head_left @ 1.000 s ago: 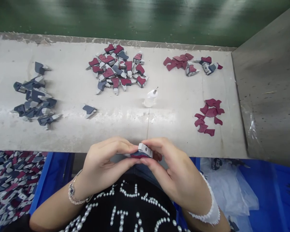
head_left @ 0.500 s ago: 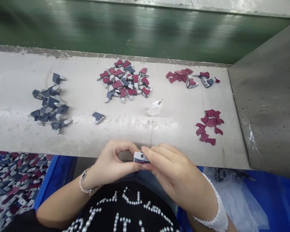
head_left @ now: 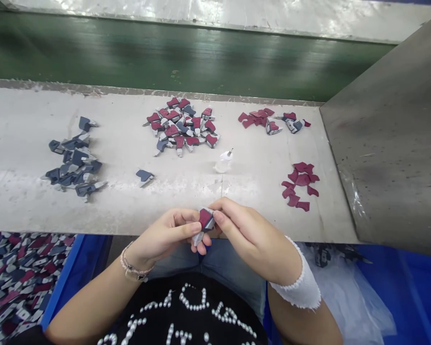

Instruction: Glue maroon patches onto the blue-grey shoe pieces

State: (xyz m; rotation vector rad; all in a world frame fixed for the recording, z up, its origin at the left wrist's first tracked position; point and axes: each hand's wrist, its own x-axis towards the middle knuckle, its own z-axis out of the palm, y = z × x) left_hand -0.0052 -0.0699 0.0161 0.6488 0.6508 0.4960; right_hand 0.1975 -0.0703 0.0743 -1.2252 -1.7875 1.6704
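Observation:
Between my hands, over the table's front edge, is a small plastic part (head_left: 206, 219) in grey and dark blue with a maroon face turned up. My left hand (head_left: 172, 232) grips it from the left, thumb across its face. The fingers of my right hand (head_left: 246, 235) press on its right side. Ahead lies a pile of similar assembled parts (head_left: 179, 127), most with maroon faces. One blue-grey part (head_left: 144, 177) lies alone in front of that pile. A small clear bottle with a thin metal tip (head_left: 224, 162) stands just beyond my hands.
Blue-grey parts (head_left: 75, 165) are heaped at left. Loose maroon pieces (head_left: 301, 179) lie at right, with another maroon group (head_left: 255, 118) behind. A blue bin (head_left: 62, 282) full of parts is at lower left. A metal panel (head_left: 388, 134) bounds the right side.
The held part has been turned, so its maroon face now shows instead of the grey side with a hole. Both hands have shifted their hold, and my right hand has moved slightly left.

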